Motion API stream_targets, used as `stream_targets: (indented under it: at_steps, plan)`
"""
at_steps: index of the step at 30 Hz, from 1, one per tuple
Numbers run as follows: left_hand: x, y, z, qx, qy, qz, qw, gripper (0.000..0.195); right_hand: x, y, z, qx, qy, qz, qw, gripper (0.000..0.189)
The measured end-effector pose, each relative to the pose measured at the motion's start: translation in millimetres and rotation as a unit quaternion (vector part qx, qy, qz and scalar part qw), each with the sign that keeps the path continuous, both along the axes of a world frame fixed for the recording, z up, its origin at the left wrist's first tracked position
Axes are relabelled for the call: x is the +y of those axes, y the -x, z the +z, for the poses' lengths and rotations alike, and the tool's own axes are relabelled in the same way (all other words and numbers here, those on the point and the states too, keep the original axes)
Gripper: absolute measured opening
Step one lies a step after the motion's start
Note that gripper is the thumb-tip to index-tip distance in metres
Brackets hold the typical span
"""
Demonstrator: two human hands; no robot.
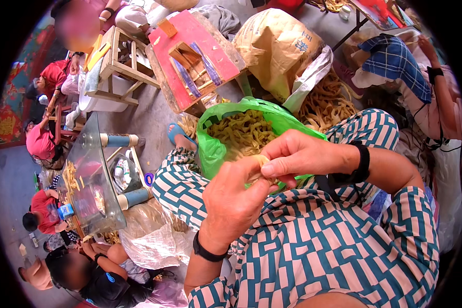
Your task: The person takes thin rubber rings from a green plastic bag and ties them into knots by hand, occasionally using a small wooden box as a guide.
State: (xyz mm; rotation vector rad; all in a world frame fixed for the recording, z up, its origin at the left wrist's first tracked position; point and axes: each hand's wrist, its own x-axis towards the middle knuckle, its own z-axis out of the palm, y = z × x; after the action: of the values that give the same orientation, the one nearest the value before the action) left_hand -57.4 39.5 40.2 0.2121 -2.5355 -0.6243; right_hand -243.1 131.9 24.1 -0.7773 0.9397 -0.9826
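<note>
My left hand and my right hand meet in front of my lap. Between their fingertips is a small pale yellow strip, mostly covered by the fingers, so its full shape is hidden. Just beyond the hands a green plastic bag stands with its mouth spread between my knees. Inside it lies a heap of yellowish-brown flat strips. Both wrists wear black bands.
A red-topped wooden stool with a wooden fixture stands ahead. Beside it are a large paper sack and loose strips. To the left, a glass-topped table holds strips. Several people sit nearby.
</note>
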Motion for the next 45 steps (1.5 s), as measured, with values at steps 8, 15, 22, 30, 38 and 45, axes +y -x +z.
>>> stream_targets:
  at_steps: [8,15,22,30,38,45]
  plan:
    - [2,-6,-3,0.068,0.132,0.132,0.98,0.024,-4,1,2,-0.211,-0.04,-0.06,0.975,0.015]
    - [0,-17,-20,0.103,0.034,0.178,0.978,0.025,-10,0,-7,-0.021,0.029,-0.08,0.996,0.013]
    - [11,-17,-15,-0.036,0.136,0.158,0.977,0.023,-13,-9,-15,-0.033,0.083,-0.119,0.989,0.025]
    - [12,-13,-26,0.067,-0.549,0.182,0.813,0.013,-15,-23,-23,0.08,0.176,-0.148,0.97,0.033]
    - [-15,-31,-40,0.178,-0.656,0.198,0.706,0.008,1,7,-16,0.319,0.219,-0.093,0.917,0.03]
    - [-16,-39,-60,0.147,-0.689,0.16,0.692,0.011,12,8,-7,0.57,0.321,0.013,0.756,0.007]
